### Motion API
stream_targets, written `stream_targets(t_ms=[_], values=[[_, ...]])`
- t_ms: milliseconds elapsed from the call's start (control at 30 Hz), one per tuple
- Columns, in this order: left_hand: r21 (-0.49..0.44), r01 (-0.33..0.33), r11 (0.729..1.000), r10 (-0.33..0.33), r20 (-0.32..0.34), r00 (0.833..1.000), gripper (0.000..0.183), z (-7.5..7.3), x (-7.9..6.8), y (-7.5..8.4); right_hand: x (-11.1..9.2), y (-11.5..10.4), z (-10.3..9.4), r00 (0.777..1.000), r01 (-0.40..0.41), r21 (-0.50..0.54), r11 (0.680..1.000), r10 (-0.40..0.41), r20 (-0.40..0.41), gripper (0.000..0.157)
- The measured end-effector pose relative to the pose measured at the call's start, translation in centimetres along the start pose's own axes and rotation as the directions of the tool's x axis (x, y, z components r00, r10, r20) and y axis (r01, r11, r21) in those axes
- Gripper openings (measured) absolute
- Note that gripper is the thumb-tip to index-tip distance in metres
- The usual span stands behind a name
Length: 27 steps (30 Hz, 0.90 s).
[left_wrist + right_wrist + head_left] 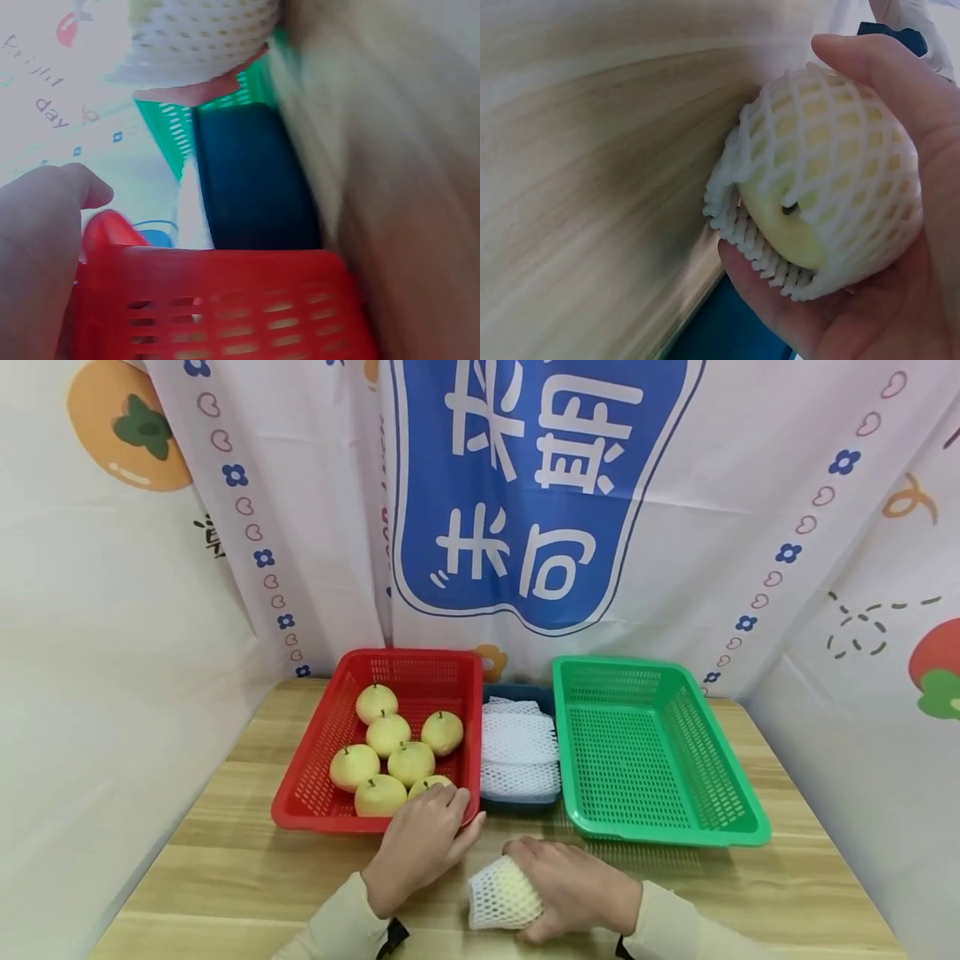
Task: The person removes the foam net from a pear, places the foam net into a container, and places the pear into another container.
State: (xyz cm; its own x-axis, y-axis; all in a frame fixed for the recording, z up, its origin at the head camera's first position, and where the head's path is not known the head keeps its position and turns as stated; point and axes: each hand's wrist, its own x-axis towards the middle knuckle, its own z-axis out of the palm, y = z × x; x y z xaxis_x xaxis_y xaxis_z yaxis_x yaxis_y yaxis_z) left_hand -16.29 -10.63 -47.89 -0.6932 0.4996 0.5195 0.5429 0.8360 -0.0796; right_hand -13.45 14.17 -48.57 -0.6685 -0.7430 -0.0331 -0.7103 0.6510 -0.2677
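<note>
My right hand [573, 885] holds a pear in a white foam net sleeve [504, 895] just above the table's front. In the right wrist view, fingers and thumb curl round the netted pear [832, 172], whose stem shows through the net's opening. My left hand [423, 839] reaches over the near right corner of the red basket [300, 814], its fingertips by a bare pear [426, 783] and partly hidden. In the left wrist view, its thumb [86, 184] stands apart above the red rim. Several more yellow pears [388, 735] lie in that basket.
Between the baskets sits a dark blue bin [517, 806] with stacked white foam nets [519, 739]. A green basket [667, 835] stands at the right, its mesh floor showing. Printed cloth [330, 527] hangs behind and beside the wooden table [225, 860].
</note>
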Motion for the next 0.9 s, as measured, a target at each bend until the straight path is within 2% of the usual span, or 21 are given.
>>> stream_targets(t_ms=[100,167,233,300,333,400,533,600,700,733,800,833,900], values=[[-0.043,-0.034,0.999,0.033,-0.025,0.999,0.025,-1.3,-0.1,0.3,0.0,0.1,0.1,1.000,0.001,0.009,1.000,-0.001,-0.005,0.080],[-0.077,-0.066,0.995,0.065,-0.019,0.998,0.022,-2.6,-0.2,0.6,0.0,0.2,0.1,1.000,0.005,0.018,1.000,-0.005,-0.013,0.080],[-0.142,-0.111,0.984,0.116,0.027,0.993,0.018,-4.0,-0.3,0.7,0.0,0.3,0.1,1.000,0.010,0.030,1.000,-0.010,-0.019,0.079],[-0.220,-0.148,0.964,0.176,0.113,0.978,0.014,-5.3,-0.4,0.5,0.1,0.3,0.0,1.000,0.012,0.051,0.999,-0.012,-0.019,0.080],[-0.267,-0.158,0.951,0.208,0.169,0.964,0.012,-5.8,-0.5,0.3,0.1,0.4,0.0,1.000,0.011,0.065,0.998,-0.010,-0.015,0.081],[-0.376,-0.141,0.916,0.261,0.291,0.920,0.011,-6.4,-0.5,-0.2,0.2,0.4,0.0,1.000,0.005,0.083,0.997,-0.004,-0.007,0.083],[-0.510,-0.023,0.860,0.299,0.466,0.832,0.020,-6.2,-0.8,-1.3,0.2,0.4,0.0,1.000,-0.014,0.109,0.994,0.014,-0.001,0.089],[-0.538,0.030,0.843,0.301,0.516,0.802,0.024,-5.6,-1.2,-1.7,0.2,0.5,0.0,1.000,-0.020,0.118,0.993,0.021,-0.006,0.090],[-0.552,0.044,0.833,0.321,0.546,0.774,0.023,-4.5,-1.9,-1.9,0.1,0.6,0.2,0.999,-0.022,0.125,0.992,0.025,-0.021,0.091],[-0.565,0.047,0.824,0.332,0.548,0.768,0.021,-4.2,-2.2,-1.9,0.1,0.6,0.3,0.999,-0.024,0.129,0.991,0.028,-0.026,0.091],[-0.594,0.029,0.804,0.361,0.526,0.770,0.016,-3.5,-2.6,-1.7,0.1,0.7,0.4,0.999,-0.030,0.133,0.991,0.035,-0.035,0.092],[-0.609,0.018,0.793,0.371,0.506,0.779,0.014,-3.2,-2.8,-1.5,0.0,0.7,0.5,0.999,-0.031,0.136,0.990,0.036,-0.040,0.092],[-0.636,0.007,0.772,0.369,0.457,0.809,0.011,-2.6,-3.2,-1.2,0.0,0.7,0.6,0.998,-0.033,0.144,0.989,0.040,-0.046,0.091]])
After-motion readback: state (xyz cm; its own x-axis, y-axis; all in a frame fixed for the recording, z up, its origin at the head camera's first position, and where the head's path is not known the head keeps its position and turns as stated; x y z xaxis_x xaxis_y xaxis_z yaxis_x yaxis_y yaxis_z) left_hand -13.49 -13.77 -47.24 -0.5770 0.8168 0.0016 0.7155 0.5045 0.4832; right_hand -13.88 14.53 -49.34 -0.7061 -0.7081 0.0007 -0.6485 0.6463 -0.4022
